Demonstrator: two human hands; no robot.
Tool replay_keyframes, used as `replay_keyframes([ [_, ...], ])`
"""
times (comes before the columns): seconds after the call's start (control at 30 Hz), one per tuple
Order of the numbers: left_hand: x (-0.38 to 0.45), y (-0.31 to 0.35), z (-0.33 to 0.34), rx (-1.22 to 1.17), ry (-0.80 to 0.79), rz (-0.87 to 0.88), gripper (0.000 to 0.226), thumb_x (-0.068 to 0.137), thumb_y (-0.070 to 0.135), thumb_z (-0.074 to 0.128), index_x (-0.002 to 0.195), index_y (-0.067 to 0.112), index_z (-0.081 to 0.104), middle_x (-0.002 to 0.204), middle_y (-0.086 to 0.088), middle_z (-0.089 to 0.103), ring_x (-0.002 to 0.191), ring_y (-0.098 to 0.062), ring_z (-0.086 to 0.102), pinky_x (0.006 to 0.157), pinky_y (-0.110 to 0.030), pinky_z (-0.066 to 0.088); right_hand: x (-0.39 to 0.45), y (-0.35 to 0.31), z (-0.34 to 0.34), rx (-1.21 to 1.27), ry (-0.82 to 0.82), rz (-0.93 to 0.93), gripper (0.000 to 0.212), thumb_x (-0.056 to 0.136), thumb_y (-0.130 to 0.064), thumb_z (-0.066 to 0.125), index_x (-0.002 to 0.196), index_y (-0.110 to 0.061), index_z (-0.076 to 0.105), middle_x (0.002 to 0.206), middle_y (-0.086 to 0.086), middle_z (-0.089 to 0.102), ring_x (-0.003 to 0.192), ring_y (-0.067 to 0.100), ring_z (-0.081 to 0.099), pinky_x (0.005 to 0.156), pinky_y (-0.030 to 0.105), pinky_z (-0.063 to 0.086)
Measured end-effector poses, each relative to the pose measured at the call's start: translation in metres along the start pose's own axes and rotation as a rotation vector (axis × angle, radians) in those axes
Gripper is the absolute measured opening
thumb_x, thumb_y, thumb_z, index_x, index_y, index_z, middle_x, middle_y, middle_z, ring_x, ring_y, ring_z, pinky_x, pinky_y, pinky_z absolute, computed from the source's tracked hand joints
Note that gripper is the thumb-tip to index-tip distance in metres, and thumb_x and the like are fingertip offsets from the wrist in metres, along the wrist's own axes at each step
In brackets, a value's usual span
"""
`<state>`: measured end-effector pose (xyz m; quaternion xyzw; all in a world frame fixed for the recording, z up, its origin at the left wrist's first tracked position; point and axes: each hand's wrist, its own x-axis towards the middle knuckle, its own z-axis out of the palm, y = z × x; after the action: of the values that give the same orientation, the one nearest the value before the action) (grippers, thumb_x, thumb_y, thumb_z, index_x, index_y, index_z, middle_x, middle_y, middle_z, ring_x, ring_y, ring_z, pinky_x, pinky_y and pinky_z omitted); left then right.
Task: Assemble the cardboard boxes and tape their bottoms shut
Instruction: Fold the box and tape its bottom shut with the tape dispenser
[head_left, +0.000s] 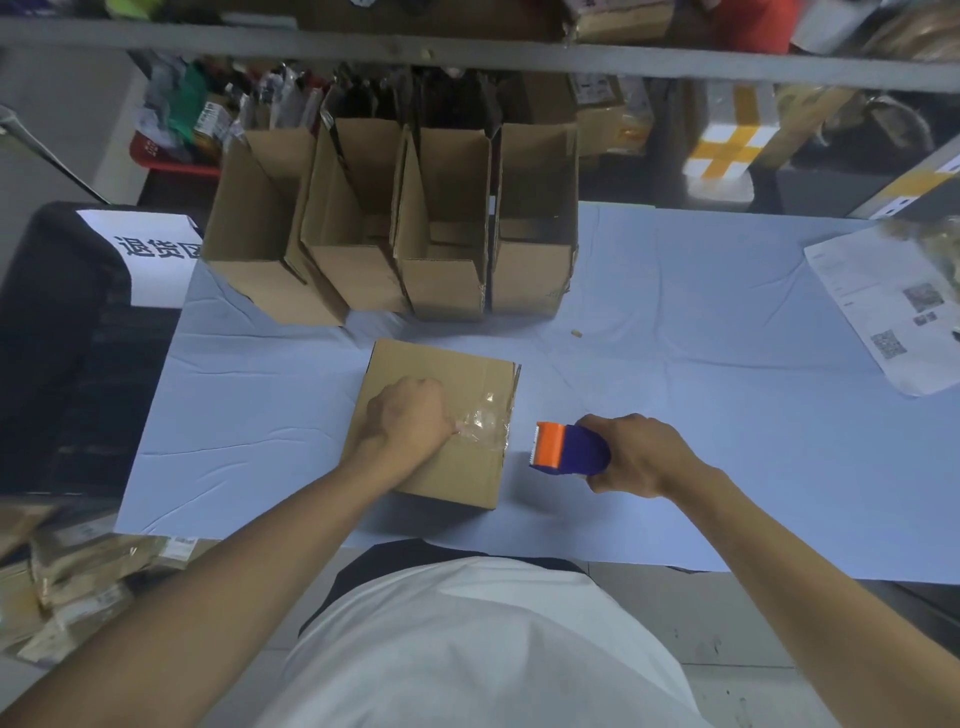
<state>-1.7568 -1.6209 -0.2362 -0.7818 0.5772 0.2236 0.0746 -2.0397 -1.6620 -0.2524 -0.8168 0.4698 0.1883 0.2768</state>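
Where fist presses, tape hidden

You are looking at a dim, cool-toned picture with a bluish cast over the pale table cover. Light falls from above and is soft: only faint shadows lie on the cover, just beside the closed cardboard box and under the tape dispenser. Clear tape on that box catches a small glare. Beyond the cover's far edge the shelf goods are dark and smeared by blur. Left of the cover a black bin loses all detail. Wide-angle distortion bends the shelf rail and stretches your forearms toward the lower corners.
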Motion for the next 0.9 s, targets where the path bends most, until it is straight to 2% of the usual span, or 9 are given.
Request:
replay_keyframes([
  [0.07,0.003,0.007,0.002,-0.075,0.015,0.159,0.017,0.086,0.029,0.058,0.077,0.026,0.044,0.086,0.006,0.053,0.083,-0.026,0.052,0.059,-0.032,0.037,0.005,-0.006,0.001,-0.022,-0.021,0.002,0.056,0.063,-0.043,0.073,0.114,-0.036,0.050,0.093,-0.010,0.065,0.082,0.017,0.061,0.068,0.030,0.053],
  [0.17,0.002,0.013,0.013,-0.179,-0.139,0.490,0.025,0.094,0.033,0.043,0.070,0.033,0.037,0.080,0.016,0.037,0.076,-0.015,0.035,0.061,-0.028,0.027,0.013,-0.016,0.002,-0.031,-0.059,0.010,0.057,0.063,-0.044,0.073,0.114,-0.034,0.050,0.096,-0.008,0.065,0.085,0.018,0.061,0.069,0.031,0.053],
  [0.27,0.001,0.005,0.027,-0.065,-0.136,0.754,0.006,0.094,0.026,0.044,0.089,0.030,0.043,0.086,0.015,0.029,0.080,-0.008,0.030,0.063,-0.024,0.030,0.021,-0.031,-0.001,-0.029,-0.152,0.088,0.041,0.059,-0.047,0.067,0.094,-0.031,0.054,0.083,-0.007,0.063,0.077,0.020,0.061,0.061,0.028,0.048],
  [0.4,0.008,0.003,0.034,-0.097,-0.151,0.745,0.007,0.097,0.029,0.042,0.097,0.036,0.042,0.091,0.013,0.031,0.086,-0.012,0.032,0.072,-0.034,0.044,0.013,-0.037,0.009,-0.112,-0.179,0.097,0.037,0.060,-0.047,0.067,0.090,-0.031,0.052,0.074,-0.008,0.055,0.067,0.017,0.055,0.053,0.024,0.035],
  [0.5,0.009,0.006,0.037,-0.070,-0.184,0.688,0.027,0.096,0.041,0.034,0.116,0.033,0.050,0.124,-0.001,0.043,0.113,-0.021,0.036,0.090,-0.041,0.041,0.001,-0.030,0.011,0.021,-0.103,0.153,0.039,0.057,-0.048,0.064,0.091,-0.033,0.052,0.072,-0.012,0.056,0.064,0.011,0.055,0.052,0.023,0.036],
  [0.63,0.008,0.011,0.037,0.011,-0.096,0.724,0.019,0.090,0.023,0.051,0.105,0.034,0.045,0.091,0.008,0.027,0.090,-0.019,0.035,0.063,-0.030,0.036,-0.016,-0.022,0.008,0.110,-0.060,0.205,0.038,0.058,-0.046,0.065,0.091,-0.034,0.052,0.073,-0.013,0.059,0.064,0.007,0.056,0.051,0.023,0.039],
  [0.77,0.003,0.025,0.040,-0.002,-0.121,0.610,0.007,0.091,0.030,0.046,0.095,0.025,0.049,0.082,0.010,0.025,0.095,-0.024,0.041,0.069,-0.030,0.028,-0.030,-0.020,0.001,0.155,0.007,0.242,0.034,0.063,-0.043,0.067,0.091,-0.033,0.050,0.071,-0.011,0.061,0.062,0.009,0.058,0.053,0.024,0.044],
  [0.83,0.002,0.031,0.040,0.016,-0.134,0.606,0.022,0.092,0.027,0.043,0.110,0.021,0.056,0.093,0.005,0.035,0.105,-0.027,0.042,0.073,-0.029,0.027,-0.034,-0.020,-0.003,0.162,0.069,0.228,0.034,0.065,-0.045,0.067,0.093,-0.035,0.049,0.071,-0.011,0.062,0.063,0.011,0.059,0.054,0.025,0.047],
  [0.9,0.000,0.030,0.037,0.008,-0.144,0.607,0.043,0.092,0.017,0.041,0.132,0.030,0.051,0.106,-0.004,0.040,0.108,-0.027,0.040,0.076,-0.029,0.027,-0.038,-0.021,-0.007,0.193,0.122,0.175,0.041,0.067,-0.047,0.069,0.103,-0.040,0.050,0.077,-0.014,0.063,0.067,0.010,0.060,0.055,0.024,0.046],
])
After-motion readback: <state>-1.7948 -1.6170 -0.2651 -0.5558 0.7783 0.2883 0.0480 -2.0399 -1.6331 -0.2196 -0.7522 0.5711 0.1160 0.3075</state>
